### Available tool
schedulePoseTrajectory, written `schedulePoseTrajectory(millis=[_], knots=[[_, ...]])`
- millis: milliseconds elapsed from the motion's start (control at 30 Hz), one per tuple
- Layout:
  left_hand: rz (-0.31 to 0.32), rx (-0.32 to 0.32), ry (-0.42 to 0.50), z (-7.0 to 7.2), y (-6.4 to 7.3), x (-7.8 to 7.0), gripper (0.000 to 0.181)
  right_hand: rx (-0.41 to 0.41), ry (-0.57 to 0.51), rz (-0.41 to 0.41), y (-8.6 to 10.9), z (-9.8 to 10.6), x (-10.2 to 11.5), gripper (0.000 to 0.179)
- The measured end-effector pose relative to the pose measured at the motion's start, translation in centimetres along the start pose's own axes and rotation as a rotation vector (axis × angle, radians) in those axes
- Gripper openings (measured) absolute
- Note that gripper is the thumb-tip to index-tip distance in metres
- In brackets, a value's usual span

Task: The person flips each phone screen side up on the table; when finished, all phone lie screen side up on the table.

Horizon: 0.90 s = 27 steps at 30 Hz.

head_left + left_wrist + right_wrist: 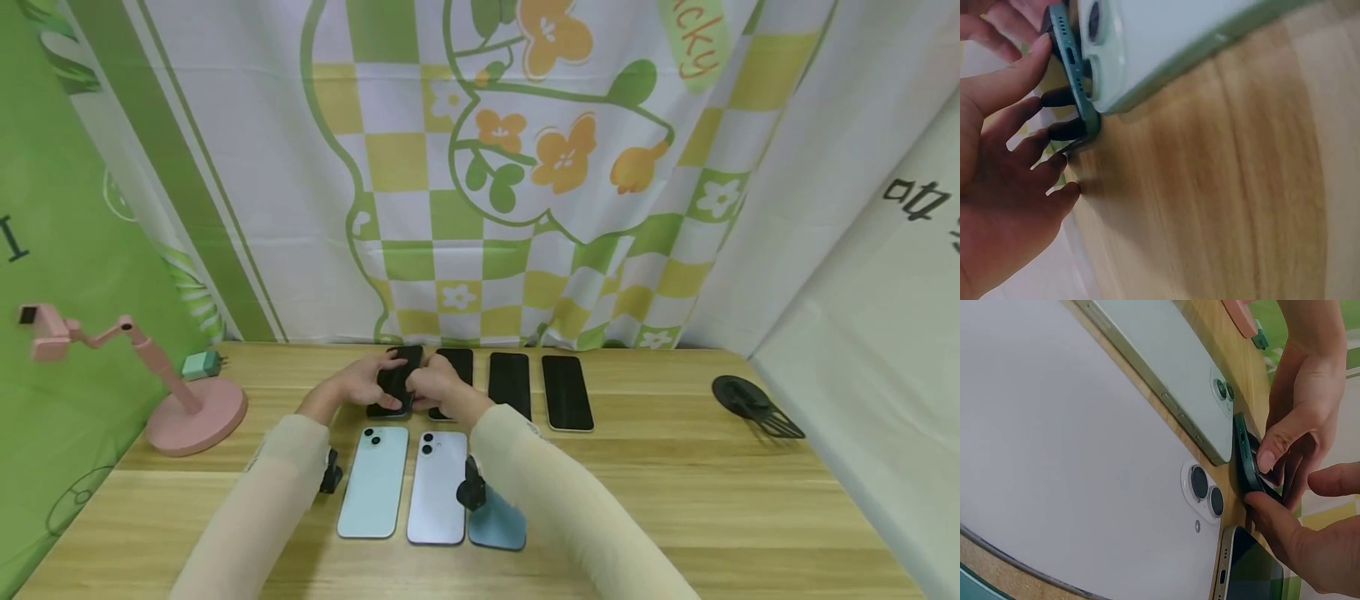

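A dark phone (400, 381) lies at the far left of the tabletop (720, 517). The left hand (360, 382) is wide, thumb and fingers spread over it; the right hand (437, 380) touches its right edge, grip unclear. Three black-screened phones (567, 392) continue rightward. Nearer lie pale green (373, 483), lavender (437, 496) and blue phones (498, 527); a pink stand (197, 421) rises left.

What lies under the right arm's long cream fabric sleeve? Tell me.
A flat blue phone and a black-screened phone lie partly under the sleeve: the blue one's near end and the black one's far end show. Their covered parts, and anything else there, cannot be seen.
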<state>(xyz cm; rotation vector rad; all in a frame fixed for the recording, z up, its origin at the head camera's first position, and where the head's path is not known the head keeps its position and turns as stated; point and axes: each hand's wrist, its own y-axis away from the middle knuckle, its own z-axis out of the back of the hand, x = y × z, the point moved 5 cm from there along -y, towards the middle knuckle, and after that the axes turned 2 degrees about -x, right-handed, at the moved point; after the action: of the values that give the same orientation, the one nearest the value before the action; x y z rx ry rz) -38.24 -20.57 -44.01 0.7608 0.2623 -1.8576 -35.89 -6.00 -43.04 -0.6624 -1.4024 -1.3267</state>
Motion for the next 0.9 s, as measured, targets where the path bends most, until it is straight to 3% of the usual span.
schedulePoseTrajectory(millis=[300, 467, 567, 667, 800, 900], knots=[[0.055, 0.015, -0.017, -0.5, -0.1, -0.6, 0.088, -0.024, 0.053, 0.003, 1.1, -0.1, 0.1, 0.062], [0.075, 0.012, -0.05, -0.9, -0.3, -0.4, 0.087, 0.011, 0.117, 0.023, 1.3, 0.0, 0.2, 0.068], [0.071, 0.002, -0.088, -1.1, -0.1, -0.6, 0.088, 0.038, 0.273, 0.088, 1.5, 0.4, 0.3, 0.065], [0.042, -0.035, -0.163, -1.0, 0.1, -1.3, 0.089, 0.053, 0.512, 0.205, 2.6, 1.3, 1.0, 0.06], [-0.03, -0.125, -0.209, -0.8, 0.7, -2.8, 0.083, 0.1, 0.756, 0.35, 5.2, 3.0, 1.4, 0.058], [-0.109, -0.163, -0.187, -1.0, 1.9, -4.6, 0.078, 0.127, 0.909, 0.478, 7.7, 4.2, 0.7, 0.056]])
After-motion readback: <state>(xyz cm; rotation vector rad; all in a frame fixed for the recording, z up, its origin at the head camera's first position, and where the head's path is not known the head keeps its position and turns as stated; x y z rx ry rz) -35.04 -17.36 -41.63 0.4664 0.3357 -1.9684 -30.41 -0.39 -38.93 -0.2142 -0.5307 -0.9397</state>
